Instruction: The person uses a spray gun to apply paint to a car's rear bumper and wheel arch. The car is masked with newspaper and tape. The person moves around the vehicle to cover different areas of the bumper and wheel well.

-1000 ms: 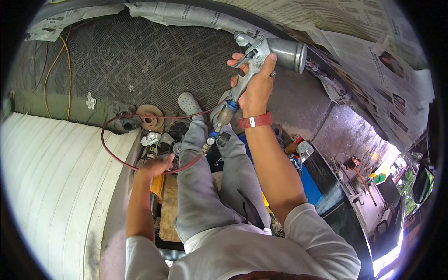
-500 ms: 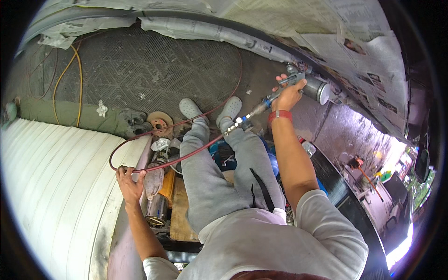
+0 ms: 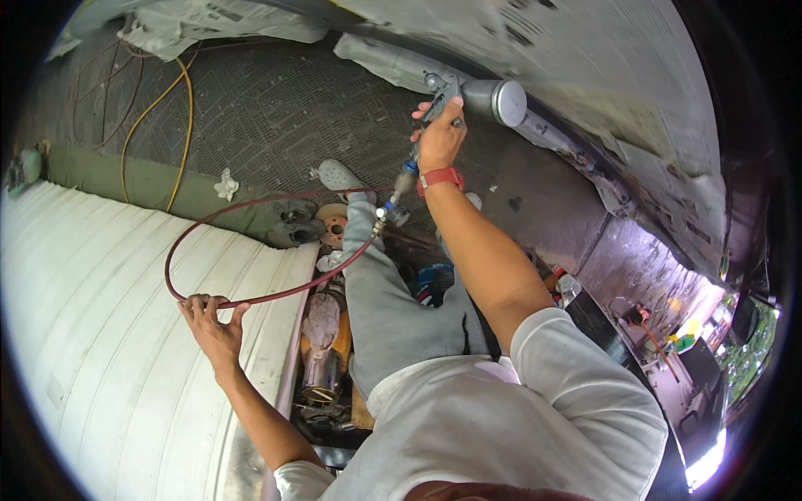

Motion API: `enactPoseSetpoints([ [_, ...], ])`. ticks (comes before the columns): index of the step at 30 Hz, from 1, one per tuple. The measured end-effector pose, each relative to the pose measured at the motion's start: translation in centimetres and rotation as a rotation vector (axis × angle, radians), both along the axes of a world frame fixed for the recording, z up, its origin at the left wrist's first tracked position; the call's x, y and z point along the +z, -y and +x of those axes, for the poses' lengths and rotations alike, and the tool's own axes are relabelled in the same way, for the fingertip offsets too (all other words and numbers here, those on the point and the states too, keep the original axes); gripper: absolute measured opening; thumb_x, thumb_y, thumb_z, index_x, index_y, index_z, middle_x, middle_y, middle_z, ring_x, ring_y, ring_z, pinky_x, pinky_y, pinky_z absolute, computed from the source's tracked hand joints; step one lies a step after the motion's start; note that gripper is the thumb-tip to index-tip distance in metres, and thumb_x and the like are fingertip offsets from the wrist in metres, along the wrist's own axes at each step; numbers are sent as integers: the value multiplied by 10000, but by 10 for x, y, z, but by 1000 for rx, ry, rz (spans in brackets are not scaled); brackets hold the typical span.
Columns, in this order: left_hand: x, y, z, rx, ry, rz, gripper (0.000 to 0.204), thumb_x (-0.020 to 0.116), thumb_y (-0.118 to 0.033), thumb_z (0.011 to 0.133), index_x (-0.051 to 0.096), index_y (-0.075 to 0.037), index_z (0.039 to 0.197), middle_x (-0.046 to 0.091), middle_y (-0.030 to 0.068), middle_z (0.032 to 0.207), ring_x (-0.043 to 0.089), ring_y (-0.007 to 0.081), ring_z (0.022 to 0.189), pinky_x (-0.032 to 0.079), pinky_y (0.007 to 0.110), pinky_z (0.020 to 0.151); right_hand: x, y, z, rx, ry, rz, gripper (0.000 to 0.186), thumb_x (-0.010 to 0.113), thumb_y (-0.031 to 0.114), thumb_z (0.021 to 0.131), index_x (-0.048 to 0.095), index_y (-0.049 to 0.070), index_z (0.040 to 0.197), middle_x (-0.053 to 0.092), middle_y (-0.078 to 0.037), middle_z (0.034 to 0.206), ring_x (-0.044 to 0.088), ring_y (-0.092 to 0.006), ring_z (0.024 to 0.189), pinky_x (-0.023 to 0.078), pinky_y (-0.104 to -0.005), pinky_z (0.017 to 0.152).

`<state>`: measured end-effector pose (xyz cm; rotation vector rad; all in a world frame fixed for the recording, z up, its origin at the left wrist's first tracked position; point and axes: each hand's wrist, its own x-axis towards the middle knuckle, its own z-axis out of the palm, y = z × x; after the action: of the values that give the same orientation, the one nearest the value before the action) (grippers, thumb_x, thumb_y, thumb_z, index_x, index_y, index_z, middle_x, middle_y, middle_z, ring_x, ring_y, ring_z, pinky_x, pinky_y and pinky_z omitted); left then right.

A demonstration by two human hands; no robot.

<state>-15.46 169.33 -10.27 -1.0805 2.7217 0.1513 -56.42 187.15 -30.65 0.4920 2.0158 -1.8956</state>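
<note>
My right hand (image 3: 440, 142) is wrapped round the grip of a metal spray gun (image 3: 440, 96), held out close to a panel masked with newspaper (image 3: 543, 75). A silver paint cup (image 3: 501, 102) sticks out from the gun's right side. From the base of the grip, a fitting with a blue collar (image 3: 407, 175) joins a dark red air hose (image 3: 313, 280). The hose loops out to the left, where my left hand (image 3: 213, 330) is closed round it above a white ribbed surface (image 3: 109, 334).
On the dark textured floor (image 3: 267, 108) lies a yellow hose (image 3: 188, 125). A rusty brake disc (image 3: 332, 224) sits by my feet, near a crumpled white scrap (image 3: 225, 185). Bottles and tools (image 3: 322, 367) crowd the space beside my left leg. A black panel edge (image 3: 601, 334) runs along my right.
My right hand has carried the spray gun leftward and farther out along the papered panel. My left hand has shifted a little left with the hose, and my view has turned.
</note>
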Motion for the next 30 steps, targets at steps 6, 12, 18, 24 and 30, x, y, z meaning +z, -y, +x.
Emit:
enactPoseSetpoints([
  [6, 5, 81, 47, 76, -30, 79, 511, 929, -431, 713, 680, -20, 887, 587, 139, 943, 566, 407, 1054, 428, 618, 1109, 20, 97, 28, 65, 31, -116, 655, 352, 560, 1135, 614, -22, 1282, 724, -138, 1009, 723, -188, 827, 528, -304, 442],
  [12, 16, 139, 76, 114, -82, 126, 509, 943, -430, 708, 672, -33, 876, 596, 127, 948, 548, 398, 1047, 457, 572, 1021, 55, 124, 30, -2, 79, 11, 643, 355, 564, 1134, 608, -14, 1260, 722, -134, 990, 725, -206, 822, 529, -320, 460],
  [18, 39, 163, 86, 119, -78, 101, 480, 964, -369, 710, 679, -35, 904, 613, 102, 957, 544, 362, 1054, 458, 550, 1016, 84, 132, 32, -74, 81, -124, 652, 314, 562, 1139, 610, -12, 1231, 719, -147, 979, 715, -215, 783, 512, -329, 456],
  [24, 62, 172, 85, 141, -94, 41, 509, 938, -441, 735, 667, -40, 895, 614, 101, 943, 548, 380, 1053, 441, 562, 1034, 52, 126, 11, -201, 148, -30, 662, 329, 585, 1130, 629, -3, 1169, 734, -150, 955, 730, -221, 764, 497, -345, 464],
  [30, 108, 165, 69, 135, -113, -11, 491, 959, -407, 706, 683, -48, 897, 610, 101, 981, 543, 382, 1080, 433, 556, 1059, 94, 129, 25, -127, 168, -55, 613, 374, 529, 1137, 612, -18, 1275, 710, -136, 969, 707, -179, 763, 510, -305, 435],
])
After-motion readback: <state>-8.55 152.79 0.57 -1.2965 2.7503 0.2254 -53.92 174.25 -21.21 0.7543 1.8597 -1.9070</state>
